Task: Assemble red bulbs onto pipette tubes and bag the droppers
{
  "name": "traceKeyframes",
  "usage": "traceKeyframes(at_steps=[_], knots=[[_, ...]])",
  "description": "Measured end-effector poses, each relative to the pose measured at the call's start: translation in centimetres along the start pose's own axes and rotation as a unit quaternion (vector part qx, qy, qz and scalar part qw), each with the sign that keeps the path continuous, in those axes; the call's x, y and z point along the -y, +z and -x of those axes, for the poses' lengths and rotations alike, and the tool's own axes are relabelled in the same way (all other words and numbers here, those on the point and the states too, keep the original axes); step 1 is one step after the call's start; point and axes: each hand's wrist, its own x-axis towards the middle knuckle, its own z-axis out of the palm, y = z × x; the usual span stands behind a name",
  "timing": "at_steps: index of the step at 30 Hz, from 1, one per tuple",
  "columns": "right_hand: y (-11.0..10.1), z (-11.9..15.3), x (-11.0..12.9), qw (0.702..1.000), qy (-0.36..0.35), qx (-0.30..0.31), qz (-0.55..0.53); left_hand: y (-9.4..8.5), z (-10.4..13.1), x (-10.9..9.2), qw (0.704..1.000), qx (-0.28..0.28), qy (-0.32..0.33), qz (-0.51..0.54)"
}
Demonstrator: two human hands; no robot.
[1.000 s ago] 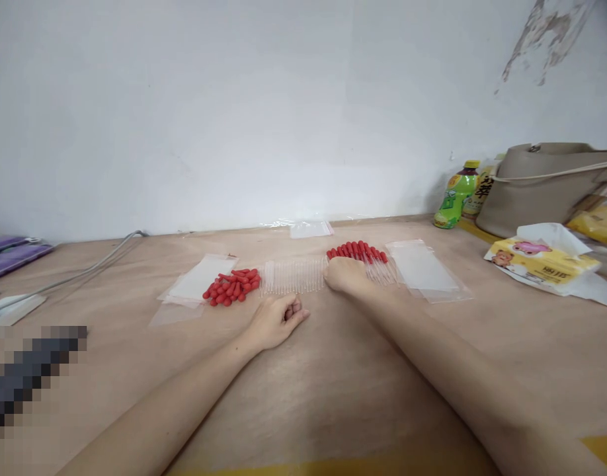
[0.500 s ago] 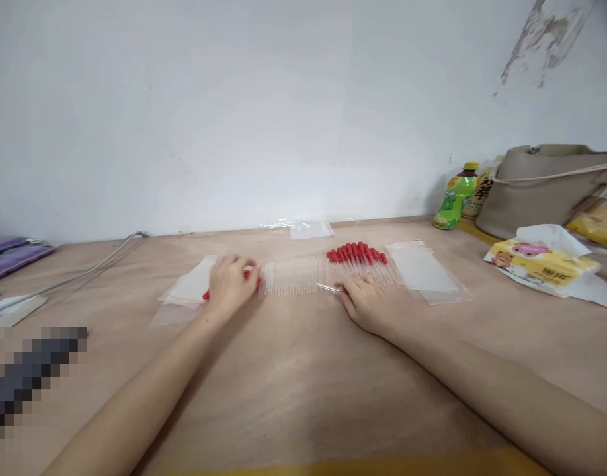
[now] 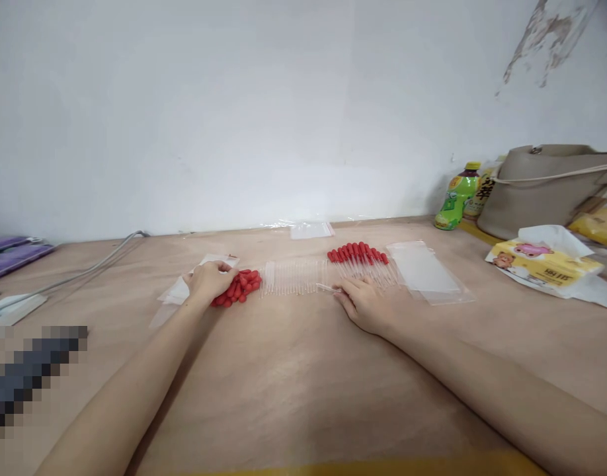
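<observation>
My left hand (image 3: 211, 280) is at the left edge of a pile of red rubber bulbs (image 3: 244, 285), its fingers curled together; whatever is between the fingertips is too small to name. My right hand (image 3: 365, 305) pinches a thin clear tube (image 3: 327, 287) that points left. Between the hands lies a row of clear tubes (image 3: 293, 277), side by side. Just behind my right hand are several tubes with red bulbs (image 3: 357, 252) fitted on their far ends. Clear plastic bags (image 3: 422, 268) lie to their right, and more bags (image 3: 177, 291) are partly hidden behind my left hand.
A small clear bag (image 3: 312, 230) lies by the wall. At the right are a green bottle (image 3: 455, 201), a grey bag (image 3: 541, 188) and a yellow tissue pack (image 3: 544, 261). Purple packs (image 3: 16, 258), a cable (image 3: 98, 263) and a white block (image 3: 18, 309) are at the left.
My left hand has moved left from over the red bulbs, uncovering most of the pile. My right hand has stayed nearly in place with the tube.
</observation>
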Motion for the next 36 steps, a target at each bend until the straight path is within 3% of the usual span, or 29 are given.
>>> traceKeyframes(at_steps=[7, 9, 11, 13, 16, 18, 19, 21, 25, 27, 32, 36], knots=[[0.3, 0.0, -0.1, 1.0, -0.012, -0.003, 0.007, -1.8, 0.9, -1.0, 0.998, -0.011, -0.007, 0.057], [0.6, 0.0, -0.3, 1.0, -0.025, -0.009, 0.009, -2.6, 1.4, -1.5, 0.995, -0.026, 0.047, 0.088], [0.8, 0.0, -0.5, 0.999, -0.035, -0.018, 0.012, -3.3, 2.2, -2.3, 0.982, -0.036, 0.16, 0.095], [1.0, 0.0, -0.6, 0.999, -0.039, -0.028, 0.015, -3.7, 3.5, -3.5, 0.95, -0.026, 0.307, 0.046], [1.1, 0.0, -0.7, 0.999, -0.033, -0.038, 0.016, -3.1, 6.2, -5.7, 0.847, 0.012, 0.527, -0.072], [0.9, 0.0, -0.5, 0.999, -0.031, -0.039, 0.018, -1.9, 8.0, -6.8, 0.785, 0.013, 0.61, -0.108], [0.8, 0.0, -0.4, 0.999, -0.029, -0.039, 0.021, -1.2, 8.8, -7.1, 0.771, 0.009, 0.627, -0.114], [0.4, 0.0, -0.2, 0.999, -0.02, -0.037, 0.031, 0.4, 10.0, -7.3, 0.769, 0.0, 0.633, -0.087], [0.2, 0.0, -0.2, 0.999, -0.024, -0.031, 0.02, 2.9, 10.6, -6.3, 0.856, -0.014, 0.512, 0.073], [0.4, 0.0, -0.3, 0.999, -0.032, -0.029, 0.007, 3.5, 10.5, -5.8, 0.875, -0.005, 0.467, 0.128], [0.2, 0.3, 0.3, 0.998, -0.048, -0.036, -0.009, 3.5, 10.5, -5.8, 0.871, 0.006, 0.443, 0.213], [-1.1, 0.6, 2.0, 0.996, -0.058, -0.057, -0.024, 3.3, 10.9, -6.2, 0.871, 0.019, 0.411, 0.269]])
